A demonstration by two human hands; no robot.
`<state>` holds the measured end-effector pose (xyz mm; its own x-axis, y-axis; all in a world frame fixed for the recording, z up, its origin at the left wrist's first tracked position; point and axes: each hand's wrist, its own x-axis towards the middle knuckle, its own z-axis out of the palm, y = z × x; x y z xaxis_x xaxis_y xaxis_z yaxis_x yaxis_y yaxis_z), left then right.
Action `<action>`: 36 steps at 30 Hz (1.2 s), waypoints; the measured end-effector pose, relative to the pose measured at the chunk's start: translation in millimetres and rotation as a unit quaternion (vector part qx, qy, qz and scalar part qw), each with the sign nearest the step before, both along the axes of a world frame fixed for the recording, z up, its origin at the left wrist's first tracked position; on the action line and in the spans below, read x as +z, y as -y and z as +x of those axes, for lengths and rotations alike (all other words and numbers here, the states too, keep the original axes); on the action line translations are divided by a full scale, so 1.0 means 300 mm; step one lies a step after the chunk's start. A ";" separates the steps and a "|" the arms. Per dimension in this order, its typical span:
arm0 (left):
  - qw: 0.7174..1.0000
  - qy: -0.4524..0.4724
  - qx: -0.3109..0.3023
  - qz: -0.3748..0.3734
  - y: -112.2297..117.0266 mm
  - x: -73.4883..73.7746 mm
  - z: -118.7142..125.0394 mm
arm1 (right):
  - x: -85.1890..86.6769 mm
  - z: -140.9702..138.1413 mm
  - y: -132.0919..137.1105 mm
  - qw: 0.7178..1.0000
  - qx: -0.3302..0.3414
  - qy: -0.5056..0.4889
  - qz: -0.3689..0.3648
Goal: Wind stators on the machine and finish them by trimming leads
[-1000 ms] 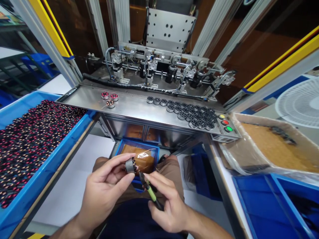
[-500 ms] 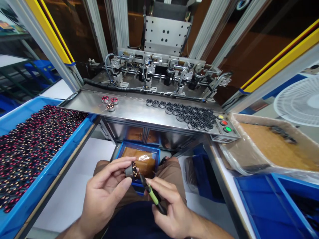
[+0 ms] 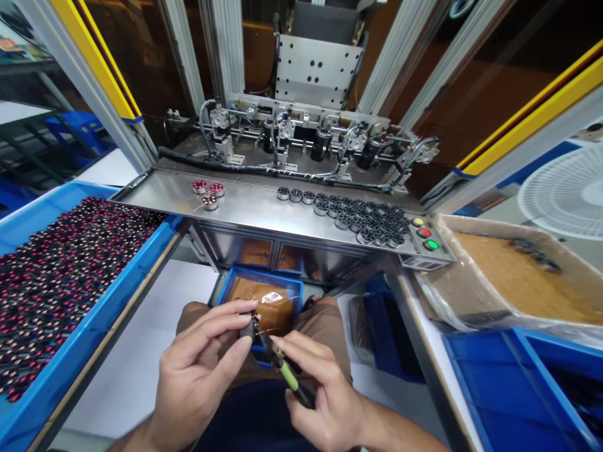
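Observation:
Between the thumb and fingers of my left hand (image 3: 200, 364) is a small motor stator (image 3: 247, 328), dark-sided with copper windings facing right. My right hand (image 3: 330, 389) grips wire cutters (image 3: 288, 375) with green and black handles. Their jaws point up and left, close beside the winding side of the stator. A thin copper wire shows near the jaw tips; whether the jaws touch it I cannot tell. Both hands are over my lap, above a blue bin (image 3: 301, 292) holding brownish contents and a piece of clear plastic.
On the metal ledge (image 3: 245, 204) stand three wound stators (image 3: 210, 201) at left and several black unwound cores (image 3: 358, 216) at right, near the buttons (image 3: 424, 232). A winding machine (image 3: 301, 138) stands behind. A blue tray (image 3: 28, 414) of wound stators is at left, a lined carton (image 3: 499, 270) at right.
The stator has turned slightly in my left hand, and its copper side is less visible. The cutters have shifted a little downward; a loose wire now shows near their tips.

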<state>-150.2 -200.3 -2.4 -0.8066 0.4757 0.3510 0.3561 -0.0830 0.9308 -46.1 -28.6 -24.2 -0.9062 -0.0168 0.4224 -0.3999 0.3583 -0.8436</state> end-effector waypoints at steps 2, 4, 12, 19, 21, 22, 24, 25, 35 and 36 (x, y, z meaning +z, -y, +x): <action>1.000 -0.009 -0.003 -0.005 0.002 -0.005 -0.002 | -0.008 0.002 0.000 1.000 0.000 -0.005 0.005; 1.000 -0.020 -0.002 -0.009 0.004 -0.009 -0.003 | -0.013 0.005 -0.002 1.000 -0.005 -0.001 0.008; 0.998 -0.058 -0.005 -0.004 0.018 -0.011 0.005 | 0.009 0.001 -0.003 1.000 -0.018 0.021 0.002; 0.996 -0.090 -0.015 -0.016 0.017 -0.008 0.004 | 0.010 -0.004 0.001 1.000 -0.013 0.013 0.000; 0.996 -0.091 -0.015 -0.021 0.017 -0.009 0.004 | 0.009 0.001 -0.005 1.000 -0.019 0.009 0.009; 0.995 -0.093 -0.016 -0.023 0.018 -0.011 0.002 | 0.008 0.005 -0.009 1.000 -0.023 0.016 0.014; 0.994 -0.106 -0.015 -0.025 0.019 -0.021 -0.005 | 0.007 0.012 -0.021 0.998 -0.036 0.057 0.019; 0.993 -0.118 -0.014 -0.023 0.019 -0.029 -0.010 | 0.005 0.016 -0.028 0.995 -0.046 0.088 0.020; 0.960 -0.275 0.003 -0.054 0.033 -0.043 -0.073 | 0.065 0.066 -0.060 0.968 -0.087 0.235 0.015; 0.951 -0.303 0.004 -0.068 0.033 -0.033 -0.075 | 0.081 0.073 -0.058 0.970 -0.083 0.230 0.011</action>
<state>-172.6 -210.2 -12.4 -0.4800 0.5453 0.6873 0.8301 0.0288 0.5569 -24.2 -11.1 0.2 -0.9897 0.1407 -0.0257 0.0813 0.4051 -0.9107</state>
